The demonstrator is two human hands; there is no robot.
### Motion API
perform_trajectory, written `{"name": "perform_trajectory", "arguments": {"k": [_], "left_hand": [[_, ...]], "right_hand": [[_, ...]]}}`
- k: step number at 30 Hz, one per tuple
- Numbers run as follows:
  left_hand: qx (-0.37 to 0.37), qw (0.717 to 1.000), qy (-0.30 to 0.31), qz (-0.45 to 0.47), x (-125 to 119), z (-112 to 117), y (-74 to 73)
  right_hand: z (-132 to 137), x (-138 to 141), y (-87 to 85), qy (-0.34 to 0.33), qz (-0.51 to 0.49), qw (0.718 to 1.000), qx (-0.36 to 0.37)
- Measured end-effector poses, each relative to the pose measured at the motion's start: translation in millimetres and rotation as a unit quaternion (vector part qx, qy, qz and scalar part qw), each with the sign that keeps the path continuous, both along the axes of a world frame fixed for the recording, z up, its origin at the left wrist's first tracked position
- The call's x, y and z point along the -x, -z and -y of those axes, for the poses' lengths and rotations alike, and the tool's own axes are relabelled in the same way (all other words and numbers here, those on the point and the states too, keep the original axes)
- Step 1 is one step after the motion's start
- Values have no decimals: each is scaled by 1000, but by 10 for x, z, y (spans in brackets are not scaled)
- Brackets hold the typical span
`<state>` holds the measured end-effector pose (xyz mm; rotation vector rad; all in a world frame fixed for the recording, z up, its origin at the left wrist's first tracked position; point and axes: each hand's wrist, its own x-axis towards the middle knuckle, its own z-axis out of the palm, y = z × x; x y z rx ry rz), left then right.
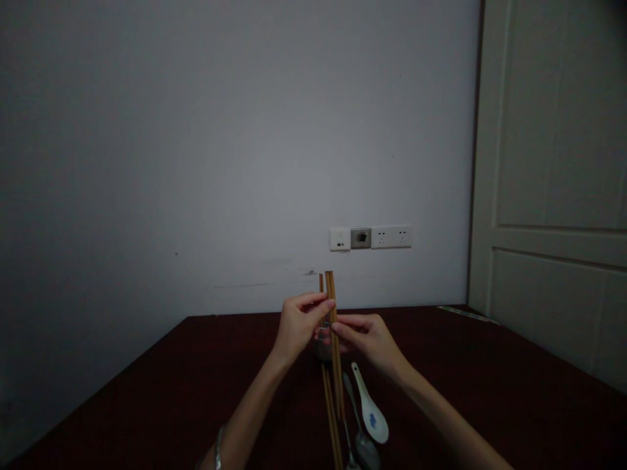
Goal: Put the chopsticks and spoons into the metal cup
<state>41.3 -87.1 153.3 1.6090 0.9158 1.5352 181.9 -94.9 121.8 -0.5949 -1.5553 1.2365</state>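
Chopsticks (332,290) are pinched upright by left hand (298,326) and right hand (375,343), apparently being aligned; even fingertip pressure is required next.

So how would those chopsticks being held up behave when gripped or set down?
The chopsticks stand straight though pinched only midway by the left hand and right hand, so likely stiff and light. Thin and smooth-looking, they might slip or splay between the fingers.

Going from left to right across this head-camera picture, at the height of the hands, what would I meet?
left hand → chopsticks → right hand → door
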Motion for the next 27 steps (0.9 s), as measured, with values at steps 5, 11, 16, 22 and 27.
{"name": "perform_trajectory", "arguments": {"k": [5,11,16,22,27], "left_hand": [[14,1000,0,2,-3,-8,3],[11,1000,-7,-9,8,-22,-7],[-6,1000,-1,-16,-1,-9,-34],[-17,999,25,-35,-5,38,-62],[-6,998,41,-36,8,18,-42]], "right_hand": [[2,-4,9,-5,5,1000,5],[15,-3,-15,1,20,1000,1],[14,-6,-14,-7,34,999,2],[23,-16,18,-40,49,998,5],[-15,-35,38,-41,65,997,7]]}}
